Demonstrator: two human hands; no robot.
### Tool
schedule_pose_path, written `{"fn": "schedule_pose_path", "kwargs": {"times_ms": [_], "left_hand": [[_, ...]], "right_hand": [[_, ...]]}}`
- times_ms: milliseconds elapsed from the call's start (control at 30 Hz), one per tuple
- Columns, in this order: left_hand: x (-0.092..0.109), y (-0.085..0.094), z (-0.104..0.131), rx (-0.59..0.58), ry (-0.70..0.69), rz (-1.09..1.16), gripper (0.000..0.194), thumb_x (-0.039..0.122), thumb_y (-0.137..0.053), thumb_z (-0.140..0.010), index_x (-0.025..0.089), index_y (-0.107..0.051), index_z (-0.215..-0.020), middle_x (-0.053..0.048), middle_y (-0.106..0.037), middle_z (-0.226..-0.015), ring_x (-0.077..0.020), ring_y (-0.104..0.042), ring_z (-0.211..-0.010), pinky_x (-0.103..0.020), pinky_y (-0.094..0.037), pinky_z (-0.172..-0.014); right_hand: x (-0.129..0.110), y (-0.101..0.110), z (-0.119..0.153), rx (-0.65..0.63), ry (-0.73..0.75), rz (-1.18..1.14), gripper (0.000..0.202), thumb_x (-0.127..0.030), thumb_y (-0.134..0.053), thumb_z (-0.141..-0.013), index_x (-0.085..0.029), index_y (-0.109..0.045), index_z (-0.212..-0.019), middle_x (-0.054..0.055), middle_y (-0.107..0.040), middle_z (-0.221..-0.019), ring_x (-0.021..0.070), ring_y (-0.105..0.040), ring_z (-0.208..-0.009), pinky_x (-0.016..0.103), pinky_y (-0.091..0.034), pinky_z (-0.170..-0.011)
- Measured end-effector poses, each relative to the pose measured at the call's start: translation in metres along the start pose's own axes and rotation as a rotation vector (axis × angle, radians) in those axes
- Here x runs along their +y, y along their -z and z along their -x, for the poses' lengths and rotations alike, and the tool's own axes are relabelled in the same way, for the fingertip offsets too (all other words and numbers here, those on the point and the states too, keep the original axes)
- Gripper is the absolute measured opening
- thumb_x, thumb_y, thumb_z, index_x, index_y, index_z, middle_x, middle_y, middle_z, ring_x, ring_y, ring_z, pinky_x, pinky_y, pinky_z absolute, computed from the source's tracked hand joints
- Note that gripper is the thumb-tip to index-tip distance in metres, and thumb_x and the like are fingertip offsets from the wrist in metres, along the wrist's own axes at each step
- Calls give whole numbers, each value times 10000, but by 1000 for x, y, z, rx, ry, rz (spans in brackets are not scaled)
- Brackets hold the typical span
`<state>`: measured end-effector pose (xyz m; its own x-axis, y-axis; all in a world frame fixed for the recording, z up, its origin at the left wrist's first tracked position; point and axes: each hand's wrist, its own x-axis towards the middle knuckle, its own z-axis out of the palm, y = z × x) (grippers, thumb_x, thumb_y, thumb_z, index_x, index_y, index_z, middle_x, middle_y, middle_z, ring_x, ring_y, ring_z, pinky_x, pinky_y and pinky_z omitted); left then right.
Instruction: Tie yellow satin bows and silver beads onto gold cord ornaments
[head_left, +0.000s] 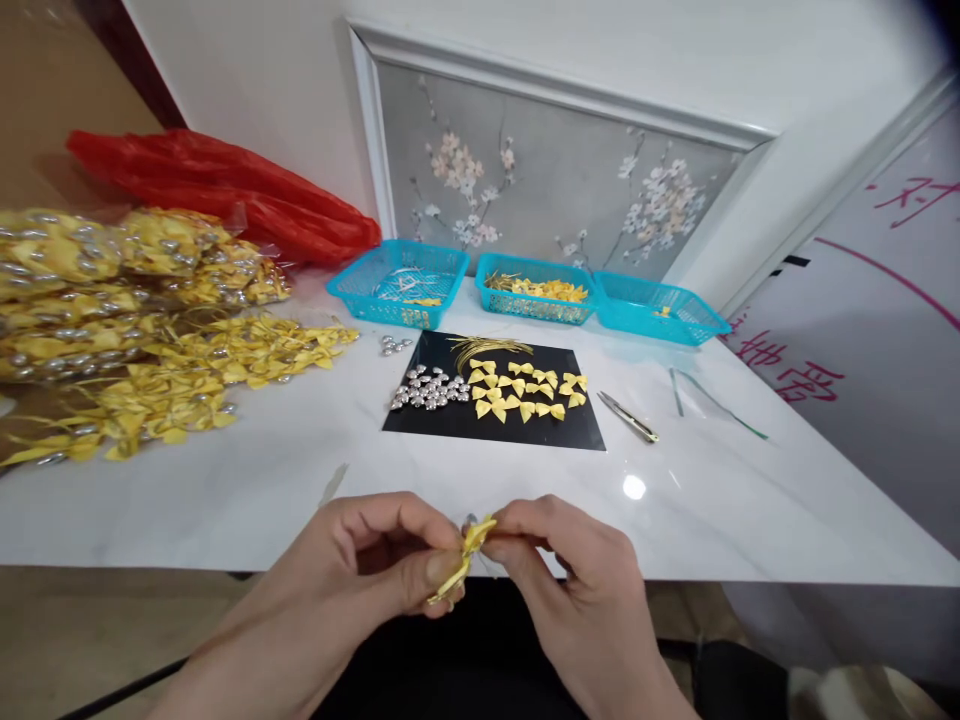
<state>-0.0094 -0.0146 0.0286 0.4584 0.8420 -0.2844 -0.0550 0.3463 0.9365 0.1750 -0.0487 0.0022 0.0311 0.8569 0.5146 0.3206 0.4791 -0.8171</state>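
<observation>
pinching yellow ribbon bow (478, 535) over near edge of white table (255, 510), long axis from lower left to upper right; clamped low, mainly by thumb and forefinger of left hand (367, 565), up top by closed fingertips of right hand (589, 575).

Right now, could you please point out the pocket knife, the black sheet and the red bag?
Pocket knife (636, 421): head view, on its handle.
Black sheet (495, 437): head view, bare part near its front edge.
Red bag (217, 185): head view, middle.
</observation>
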Motion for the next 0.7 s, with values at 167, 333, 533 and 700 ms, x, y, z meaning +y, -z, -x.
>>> {"fn": "schedule_pose_path", "kwargs": {"times_ms": [167,333,533,700], "left_hand": [[4,-4,-2,69,-76,-178,126,336,-784,-780,231,-777,-710,17,-683,-637,-114,-583,-623,-190,-479,-614],[7,-8,-2,217,-97,-255,132,341,-778,-728,211,-782,-753,-27,-749,-707,-162,-640,-666,-230,-509,-625],[14,-16,0,274,-145,-315,133,355,-758,-695,225,-786,-702,-43,-789,-716,-216,-702,-689,-259,-551,-635],[17,-18,3,300,-185,-389,109,320,-721,-695,233,-783,-678,-34,-781,-687,-237,-725,-689,-285,-571,-656]], "right_hand": [[-1,-3,7,-17,-1,49,193,-87,-573,-943,-232,-619,-1062,-35,-756,-887,89,-732,-743,120,-570,-696],[-13,-6,5,139,318,387,235,-20,-537,-934,-187,-654,-1051,58,-736,-919,182,-693,-812,271,-587,-705],[-12,-14,-1,32,430,462,187,-37,-523,-949,-163,-659,-964,79,-677,-873,173,-634,-740,280,-570,-613],[-3,-16,2,-38,357,408,220,-48,-469,-964,-175,-609,-1077,74,-670,-949,172,-675,-821,276,-588,-688]]}}
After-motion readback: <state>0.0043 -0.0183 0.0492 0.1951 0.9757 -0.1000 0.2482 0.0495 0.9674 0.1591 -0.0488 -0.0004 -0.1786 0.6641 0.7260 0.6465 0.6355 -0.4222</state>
